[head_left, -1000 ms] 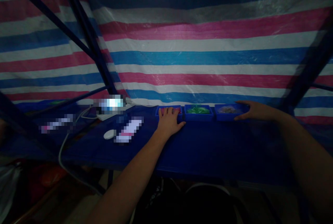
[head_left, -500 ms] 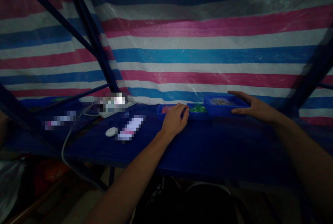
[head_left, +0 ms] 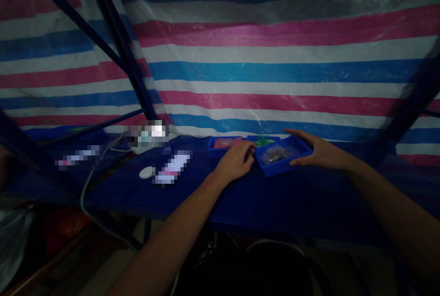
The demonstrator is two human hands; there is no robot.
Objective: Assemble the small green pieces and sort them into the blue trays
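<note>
My right hand [head_left: 318, 151] grips the right end of a blue plastic bin [head_left: 280, 167], thumb on the near side and fingers along the far side. Inside lie small, dull pieces [head_left: 275, 154] whose kind I cannot make out. The bin sits at an angle, its left end nearer me. My left hand [head_left: 237, 161] is beside that left end, fingers curled and thumb apart, with nothing visible in it. Behind my left hand stands a blue bin [head_left: 215, 151] holding flat red pieces [head_left: 227, 142]. Another blue bin [head_left: 250, 139] with green pieces [head_left: 264, 142] is partly hidden.
A phone with a blurred screen [head_left: 173, 167] and a round white object [head_left: 147, 172] lie left on the blue table [head_left: 275, 204]. Farther back is a white power strip [head_left: 140, 148] with cables. Blue metal posts [head_left: 137, 85] and a striped sheet [head_left: 275, 71] frame the table.
My right hand has brought its bin leftward and nearer me, turning it askew in front of the green pieces. My left hand has shifted slightly right, uncovering more red pieces.
</note>
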